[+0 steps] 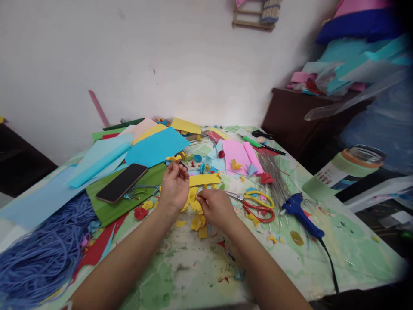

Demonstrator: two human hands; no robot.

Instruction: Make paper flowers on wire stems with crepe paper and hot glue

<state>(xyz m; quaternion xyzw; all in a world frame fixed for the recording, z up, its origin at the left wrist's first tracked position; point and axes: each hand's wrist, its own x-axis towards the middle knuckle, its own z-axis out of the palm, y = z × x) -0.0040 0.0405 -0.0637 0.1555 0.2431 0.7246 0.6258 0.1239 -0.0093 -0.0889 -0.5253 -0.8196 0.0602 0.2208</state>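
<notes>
Left grip (175,187): fingers curled, yellow flower (174,158) at the tips; pinch cannot be confirmed. Yellow pieces (198,222) lie on worktop (180,277), between grips. Right grip (217,207): fingers bunched beside pieces; contents hidden, cannot tell.

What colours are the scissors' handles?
Yellow and red; the handles show best in the head view.

left hand (176,187) and right hand (217,209) both bare, forearms (132,252) too — by the left forearm's lower end, a small pale patch (67,306), unclear.
</notes>
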